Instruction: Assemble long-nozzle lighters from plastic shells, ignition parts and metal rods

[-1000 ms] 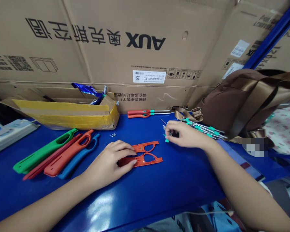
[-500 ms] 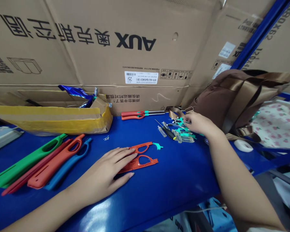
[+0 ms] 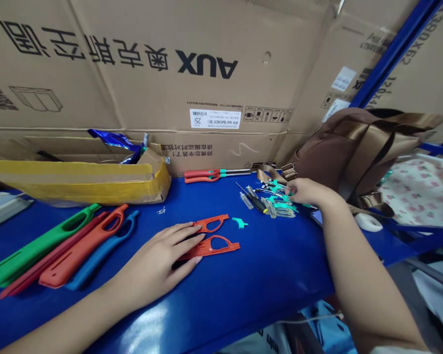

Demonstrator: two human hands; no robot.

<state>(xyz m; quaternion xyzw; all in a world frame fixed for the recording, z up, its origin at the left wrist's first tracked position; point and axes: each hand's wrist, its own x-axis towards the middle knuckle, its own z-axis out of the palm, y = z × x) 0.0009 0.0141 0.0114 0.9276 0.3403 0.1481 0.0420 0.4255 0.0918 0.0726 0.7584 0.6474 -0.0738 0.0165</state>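
Observation:
My left hand (image 3: 160, 260) lies with fingers stretched over two orange lighter shell halves (image 3: 233, 246), covering their left ends. The handle loops stick out past the fingertips. Just right of the upper half lies a small green trigger (image 3: 239, 223). My right hand (image 3: 305, 191) is at the right side of a pile of small parts, its fingers curled down; whatever is between the fingertips is hidden. In the pile are green plastic pieces (image 3: 279, 199), clear fuel tanks (image 3: 285, 213) and a black-and-yellow screwdriver (image 3: 259, 203).
Green (image 3: 40, 246), red, orange and blue lighter shells lie at left. Behind them stands a yellow-taped box (image 3: 133, 184). Two red lighters (image 3: 203, 175) lie against the cardboard. At right are a brown bag (image 3: 328, 147), a white tape roll (image 3: 369, 222) and a phone (image 3: 317, 217).
The orange shell halves have shifted slightly under my left hand, the upper one away from the green trigger. My right hand has moved slightly right and down at the pile.

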